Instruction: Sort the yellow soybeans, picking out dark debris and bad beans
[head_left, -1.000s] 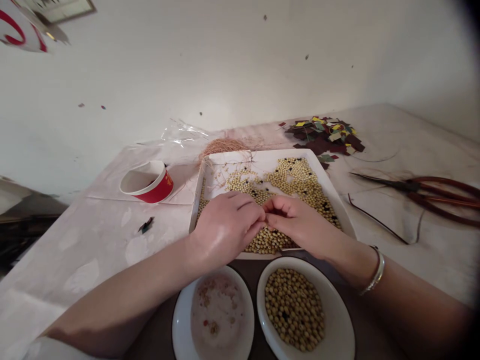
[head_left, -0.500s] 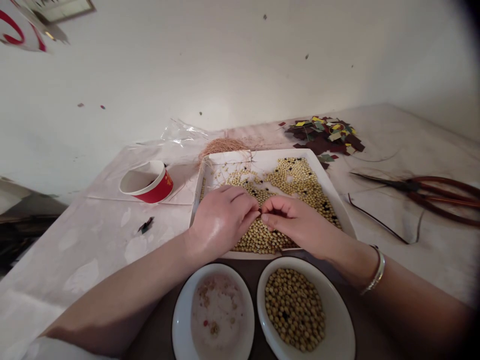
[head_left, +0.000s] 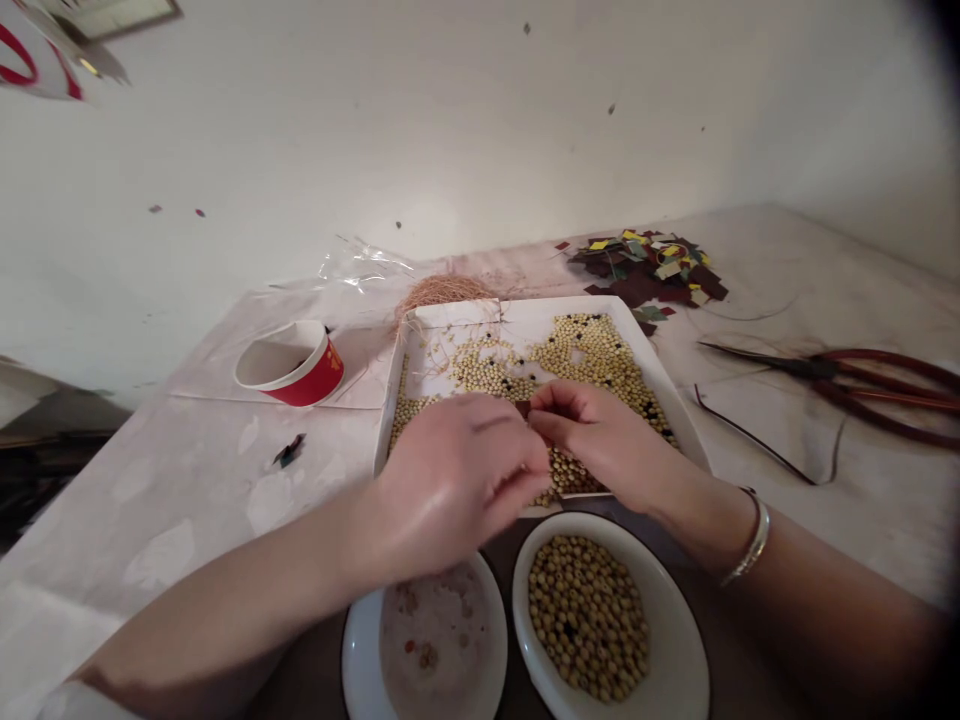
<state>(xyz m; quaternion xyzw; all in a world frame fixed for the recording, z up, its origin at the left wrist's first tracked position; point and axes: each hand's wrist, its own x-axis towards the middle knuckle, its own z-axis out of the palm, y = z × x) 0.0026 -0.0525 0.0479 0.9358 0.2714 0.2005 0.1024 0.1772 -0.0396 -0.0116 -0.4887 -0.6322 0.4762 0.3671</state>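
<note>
Over the shallow white tray (head_left: 694,425) of small yellow beads (head_left: 592,345), both my hands work close together. My right hand (head_left: 604,435) pinches a small dark red-brown flat piece (head_left: 523,408) between thumb and fingertips. Just left of it, my left hand (head_left: 457,475) is closed in a pinch, with its fingertips near the right thumb and lower. What it grips, if anything, is too small to make out. Nearest me are a white bowl of larger tan beads (head_left: 589,620) and a white bowl (head_left: 364,650) with a few loose bits, partly under my left hand.
A red and white paper cup (head_left: 319,375) stands left of the tray. Behind it lies a tangle of copper-coloured thread (head_left: 446,291). Coloured scraps (head_left: 645,270) are heaped at the back right. Long-handled scissors (head_left: 832,368) and a dark bent strip (head_left: 757,440) lie to the right.
My left hand has moved right and toward me, away from the right fingertips, and its wrist has turned. My right hand has stayed nearly in place, its dark piece now showing more.
</note>
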